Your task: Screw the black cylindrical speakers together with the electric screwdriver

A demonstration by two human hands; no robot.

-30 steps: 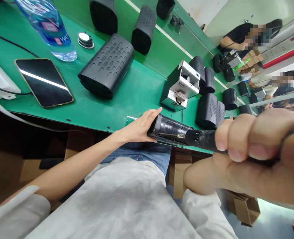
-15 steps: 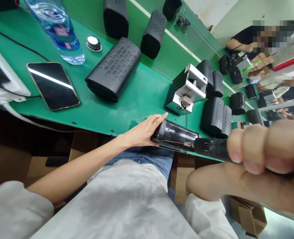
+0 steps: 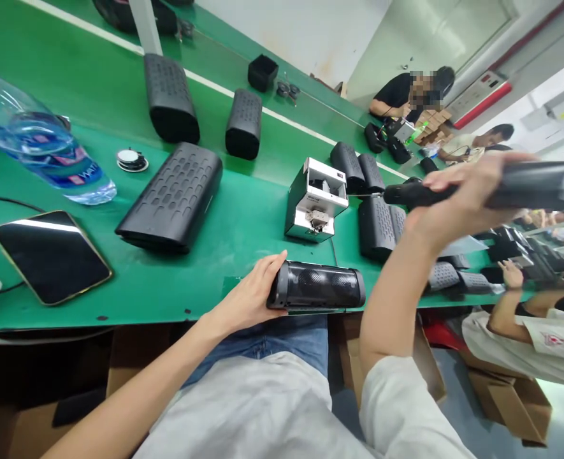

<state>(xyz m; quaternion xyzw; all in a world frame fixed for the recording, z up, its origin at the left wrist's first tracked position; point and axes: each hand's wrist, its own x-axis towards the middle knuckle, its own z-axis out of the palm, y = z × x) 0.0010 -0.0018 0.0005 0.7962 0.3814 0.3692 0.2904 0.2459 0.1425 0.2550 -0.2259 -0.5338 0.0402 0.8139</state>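
My left hand (image 3: 255, 287) grips the left end of a black speaker (image 3: 324, 285) lying at the table's front edge. My right hand (image 3: 470, 191) is wrapped round a black electric screwdriver (image 3: 535, 185), raised at the right. Its thin bit points left and ends at the white and black box-shaped machine (image 3: 317, 201), which stands behind the speaker. Whether a screw sits on the bit is too small to tell.
On the green table (image 3: 257, 204) stand several black speaker housings (image 3: 174, 194). At the left are a phone (image 3: 52, 255), a water bottle (image 3: 47, 146) and a round part (image 3: 131, 159). Other people work at the back and right.
The screwdriver in my right hand has lifted off the speaker's right end and moved up to the machine. My left hand still holds the speaker. The view has shifted.
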